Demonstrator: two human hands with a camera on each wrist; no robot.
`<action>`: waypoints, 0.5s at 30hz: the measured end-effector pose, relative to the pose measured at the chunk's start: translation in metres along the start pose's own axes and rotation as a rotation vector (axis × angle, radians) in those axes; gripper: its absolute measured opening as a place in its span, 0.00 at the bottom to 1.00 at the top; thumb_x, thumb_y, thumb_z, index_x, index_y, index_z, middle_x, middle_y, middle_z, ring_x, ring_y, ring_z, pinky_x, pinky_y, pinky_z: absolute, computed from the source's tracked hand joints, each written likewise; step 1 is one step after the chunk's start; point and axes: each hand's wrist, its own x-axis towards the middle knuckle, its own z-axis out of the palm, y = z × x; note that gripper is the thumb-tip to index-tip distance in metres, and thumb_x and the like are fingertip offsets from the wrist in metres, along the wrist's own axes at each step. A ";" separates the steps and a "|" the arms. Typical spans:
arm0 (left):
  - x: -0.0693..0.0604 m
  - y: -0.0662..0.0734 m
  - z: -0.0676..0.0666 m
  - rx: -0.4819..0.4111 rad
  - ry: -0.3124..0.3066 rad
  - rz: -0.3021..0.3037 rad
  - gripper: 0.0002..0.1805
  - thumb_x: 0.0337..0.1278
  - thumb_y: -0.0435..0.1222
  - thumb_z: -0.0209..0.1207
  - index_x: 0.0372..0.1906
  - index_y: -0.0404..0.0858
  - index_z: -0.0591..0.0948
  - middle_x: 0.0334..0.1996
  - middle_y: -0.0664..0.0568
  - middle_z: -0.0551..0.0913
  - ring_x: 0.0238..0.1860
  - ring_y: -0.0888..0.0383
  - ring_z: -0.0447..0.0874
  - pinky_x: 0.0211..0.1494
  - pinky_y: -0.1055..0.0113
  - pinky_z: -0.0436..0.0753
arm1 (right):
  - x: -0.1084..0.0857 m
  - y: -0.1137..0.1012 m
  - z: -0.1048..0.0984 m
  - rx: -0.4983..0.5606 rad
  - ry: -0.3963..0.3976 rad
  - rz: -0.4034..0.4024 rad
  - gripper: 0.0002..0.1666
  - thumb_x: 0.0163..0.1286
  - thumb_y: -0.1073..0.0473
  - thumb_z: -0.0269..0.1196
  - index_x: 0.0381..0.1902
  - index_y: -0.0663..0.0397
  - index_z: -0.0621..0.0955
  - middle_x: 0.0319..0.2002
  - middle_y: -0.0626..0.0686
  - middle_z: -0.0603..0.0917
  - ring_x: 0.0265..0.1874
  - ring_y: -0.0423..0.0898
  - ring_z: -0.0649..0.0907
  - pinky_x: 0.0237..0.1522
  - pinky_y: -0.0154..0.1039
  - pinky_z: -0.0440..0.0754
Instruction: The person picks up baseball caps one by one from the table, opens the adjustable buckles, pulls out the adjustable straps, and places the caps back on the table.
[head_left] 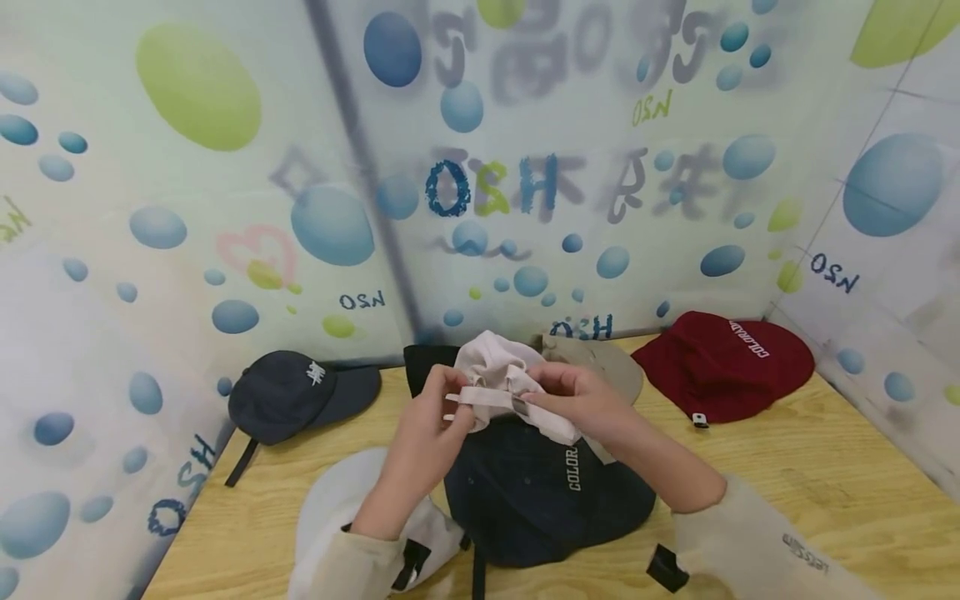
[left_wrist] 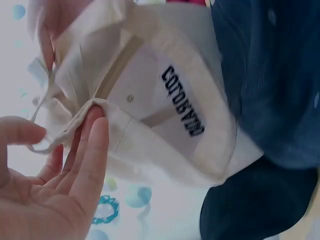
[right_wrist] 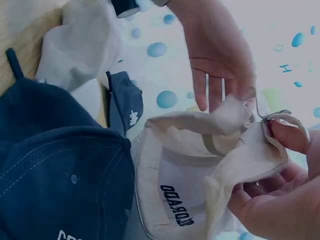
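A cream cap (head_left: pixel 498 358) is held up between both hands, its back strap toward the head camera. My left hand (head_left: pixel 420 437) pinches the strap's left end between thumb and fingers. On the other side, my right hand (head_left: pixel 588 404) grips the back edge and strap beside a small metal buckle (head_left: pixel 519 406). Both wrist views look into the cap's hollow, where dark COLORADO lettering (left_wrist: pixel 183 101) shows reversed. Just below the hands lies a navy cap (head_left: pixel 540 500) with light COLORADO lettering.
A pale grey cap (head_left: pixel 337 483) lies under the left forearm. Around the wooden table (head_left: pixel 825 500) are a dark blue cap (head_left: pixel 277 396), a black cap (head_left: pixel 423 362), a khaki cap (head_left: pixel 611 371) and a maroon cap (head_left: pixel 720 367). A bubble-printed wall covering (head_left: pixel 480 275) stands behind.
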 end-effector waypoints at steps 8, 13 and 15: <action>-0.002 0.000 0.012 -0.120 -0.012 0.016 0.12 0.68 0.38 0.60 0.49 0.41 0.71 0.48 0.48 0.80 0.47 0.55 0.88 0.50 0.63 0.87 | 0.008 0.006 0.011 -0.068 -0.004 -0.119 0.14 0.73 0.62 0.61 0.49 0.70 0.79 0.38 0.48 0.79 0.34 0.41 0.76 0.36 0.29 0.77; -0.001 -0.006 0.012 -0.051 0.031 0.049 0.06 0.69 0.35 0.59 0.41 0.39 0.72 0.38 0.47 0.82 0.41 0.56 0.87 0.43 0.67 0.87 | 0.006 0.009 0.008 -0.053 -0.016 -0.114 0.16 0.72 0.62 0.61 0.50 0.72 0.78 0.38 0.47 0.79 0.35 0.41 0.76 0.37 0.29 0.78; -0.001 -0.008 0.008 -0.006 0.052 0.030 0.06 0.69 0.34 0.59 0.40 0.39 0.72 0.36 0.47 0.83 0.37 0.58 0.85 0.41 0.69 0.86 | 0.005 0.009 0.005 -0.037 -0.025 -0.101 0.17 0.72 0.63 0.61 0.52 0.72 0.77 0.39 0.46 0.79 0.36 0.41 0.76 0.38 0.29 0.79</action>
